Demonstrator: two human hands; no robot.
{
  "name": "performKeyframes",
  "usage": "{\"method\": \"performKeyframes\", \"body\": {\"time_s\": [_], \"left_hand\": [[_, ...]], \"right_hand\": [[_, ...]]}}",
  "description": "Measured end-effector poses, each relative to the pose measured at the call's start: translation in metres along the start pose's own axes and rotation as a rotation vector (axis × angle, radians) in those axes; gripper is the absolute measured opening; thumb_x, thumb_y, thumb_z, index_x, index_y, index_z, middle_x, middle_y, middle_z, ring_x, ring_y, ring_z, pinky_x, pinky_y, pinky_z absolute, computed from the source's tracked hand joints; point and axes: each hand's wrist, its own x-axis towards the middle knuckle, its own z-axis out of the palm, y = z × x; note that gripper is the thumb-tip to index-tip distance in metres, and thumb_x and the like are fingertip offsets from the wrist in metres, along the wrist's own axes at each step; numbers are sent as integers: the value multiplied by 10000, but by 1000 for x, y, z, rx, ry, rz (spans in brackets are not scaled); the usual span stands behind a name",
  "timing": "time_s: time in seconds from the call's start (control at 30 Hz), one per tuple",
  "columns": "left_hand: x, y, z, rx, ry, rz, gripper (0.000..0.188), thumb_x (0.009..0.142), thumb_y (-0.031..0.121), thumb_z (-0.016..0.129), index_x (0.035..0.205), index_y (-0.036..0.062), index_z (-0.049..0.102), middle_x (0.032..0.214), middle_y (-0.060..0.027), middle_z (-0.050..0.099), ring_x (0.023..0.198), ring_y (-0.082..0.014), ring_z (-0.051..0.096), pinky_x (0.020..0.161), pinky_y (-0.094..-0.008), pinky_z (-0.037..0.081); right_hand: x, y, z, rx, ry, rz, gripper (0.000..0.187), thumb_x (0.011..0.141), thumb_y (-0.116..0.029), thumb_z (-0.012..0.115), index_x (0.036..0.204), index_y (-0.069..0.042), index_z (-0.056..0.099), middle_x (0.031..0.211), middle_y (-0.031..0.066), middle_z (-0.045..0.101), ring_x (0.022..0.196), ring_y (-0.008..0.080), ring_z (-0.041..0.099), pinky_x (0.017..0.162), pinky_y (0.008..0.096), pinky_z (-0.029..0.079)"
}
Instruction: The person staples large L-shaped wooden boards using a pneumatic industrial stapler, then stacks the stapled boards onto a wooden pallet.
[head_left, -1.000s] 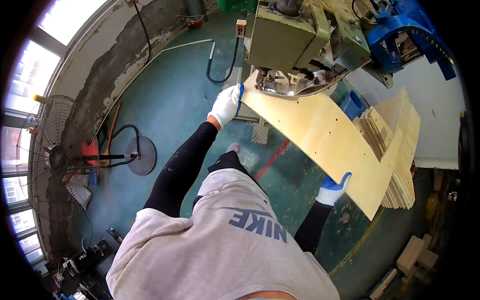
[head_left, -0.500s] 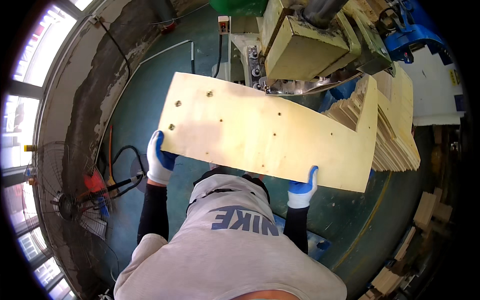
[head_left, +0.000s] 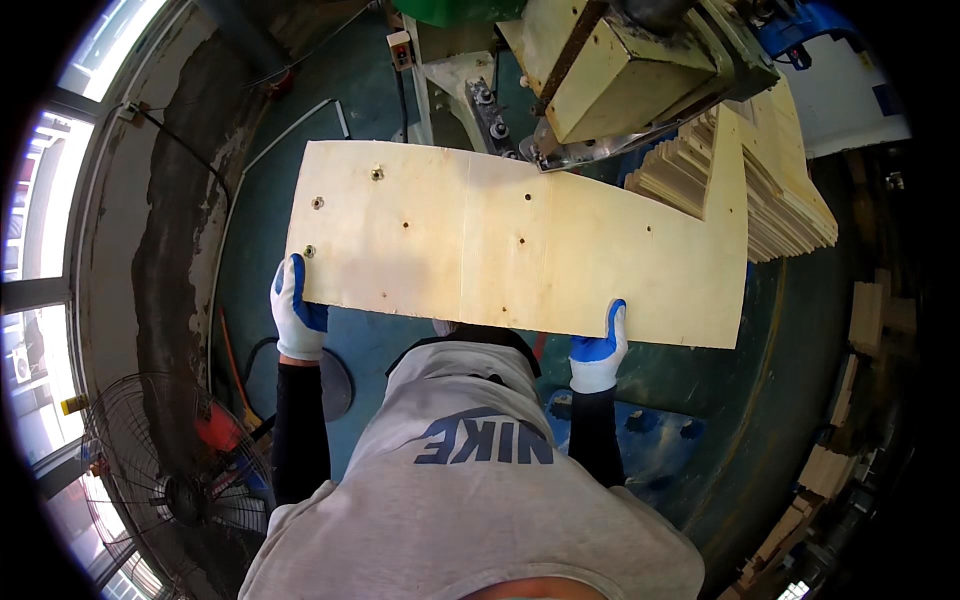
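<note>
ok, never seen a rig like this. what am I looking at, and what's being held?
No robot: it's a person working by hand. A wide camera on their head looks down, so straight edges bend. The gloved left hand and gloved right hand grip the near edge of a pale wooden board, notched toward its right end, with several small holes. Beyond it stands a greenish machine; whether they touch is unclear. A stack of boards sits at right, a fan at lower left.
</note>
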Motion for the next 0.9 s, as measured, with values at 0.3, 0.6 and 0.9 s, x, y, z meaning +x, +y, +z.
{"method": "performKeyframes", "body": {"time_s": [0.3, 0.6, 0.9], "left_hand": [[49, -8, 8, -1, -73, -31, 321, 1071, 236, 530, 1232, -31, 605, 1109, -82, 682, 970, -175, 693, 828, -318, 582], [67, -13, 0, 110, -18, -37, 251, 1048, 204, 570, 1113, -25, 649, 975, -66, 704, 809, -167, 720, 675, -300, 615], [76, -13, 3, 137, 67, -25, 270, 1041, 233, 584, 1130, -13, 651, 935, -75, 712, 737, -177, 727, 605, -302, 620]], "right_hand": [[38, -5, 11, 18, 100, -9, 398, 1059, -307, 534, 1347, -37, 585, 1323, 68, 657, 1207, 194, 625, 1008, 348, 517], [38, -1, 31, 28, 122, -35, 383, 1049, -272, 540, 1354, -45, 581, 1349, 91, 642, 1224, 226, 622, 1023, 373, 519], [34, 13, 17, 95, 101, 19, 384, 1061, -271, 527, 1359, -33, 571, 1375, 98, 626, 1255, 238, 607, 1051, 402, 508]]}}
